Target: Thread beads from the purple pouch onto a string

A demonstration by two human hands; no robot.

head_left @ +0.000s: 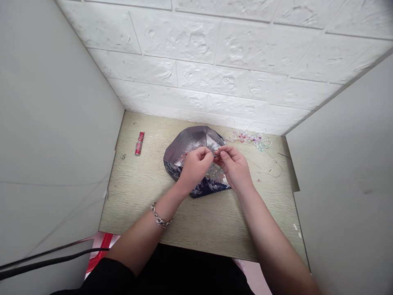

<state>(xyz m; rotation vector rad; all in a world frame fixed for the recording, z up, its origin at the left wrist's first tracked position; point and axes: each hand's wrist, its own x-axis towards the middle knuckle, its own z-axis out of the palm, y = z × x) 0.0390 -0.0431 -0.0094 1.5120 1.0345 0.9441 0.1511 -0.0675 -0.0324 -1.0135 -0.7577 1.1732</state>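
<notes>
My left hand point(198, 162) is closed in a pinch above an open bag point(190, 139). The fingertips of my right hand point(235, 164) are pinched together too, almost meeting those of the left. Whatever lies between the fingers is too small to name. The bag has a silvery lining and a dark blue outside with a pale flower pattern. Inside it lie many small beads point(215, 173), mostly clear and pale, with some pinkish ones partly hidden behind my left hand. A silver chain bracelet point(161, 217) circles my left wrist.
Beaded strands point(253, 139) in white, pink and pale green lie at the back right, with thin thread point(278, 164) nearby. A red cylinder point(139, 143) with silvery bands rests at the left. Grey panels flank the wooden table point(208, 221); a white brick-patterned wall point(196, 73) stands behind.
</notes>
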